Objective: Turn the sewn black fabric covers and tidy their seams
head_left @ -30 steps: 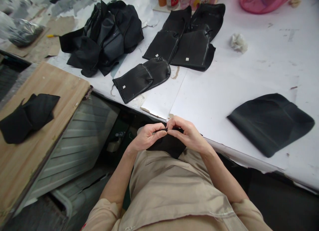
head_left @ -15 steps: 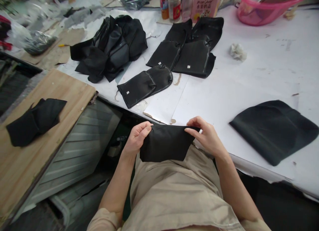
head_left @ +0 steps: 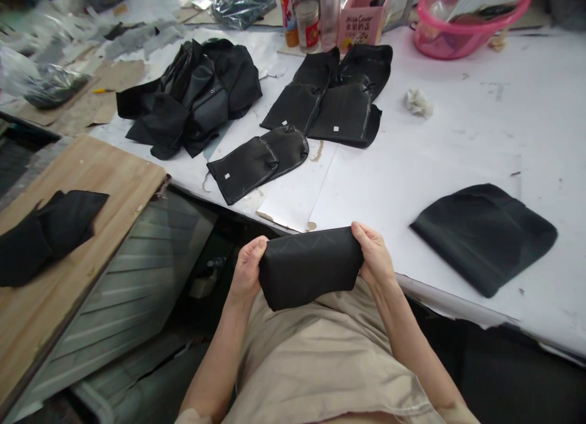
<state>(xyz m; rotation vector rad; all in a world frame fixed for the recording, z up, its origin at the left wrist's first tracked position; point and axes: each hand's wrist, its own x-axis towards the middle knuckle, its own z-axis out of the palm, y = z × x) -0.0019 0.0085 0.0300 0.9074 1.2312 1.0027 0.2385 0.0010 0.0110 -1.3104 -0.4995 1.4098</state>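
At the table's (head_left: 370,186) near edge, the left hand (head_left: 247,266) and right hand (head_left: 374,253) are holding a seemingly light, supple black panel (head_left: 311,270), suitably, by its upper corners.

Black rectangular sheet of soft material (head_left: 311,271), faintly marked with pale zigzag lines near its upper edge. White flat paper-covered surface (head_left: 462,137), brown-stained in spots; round plastic basin (head_left: 446,44), translucent pink. Light-brown rectangular wooden board (head_left: 114,174), grain-streaked; worn cloth garment (head_left: 339,363), plain beige.
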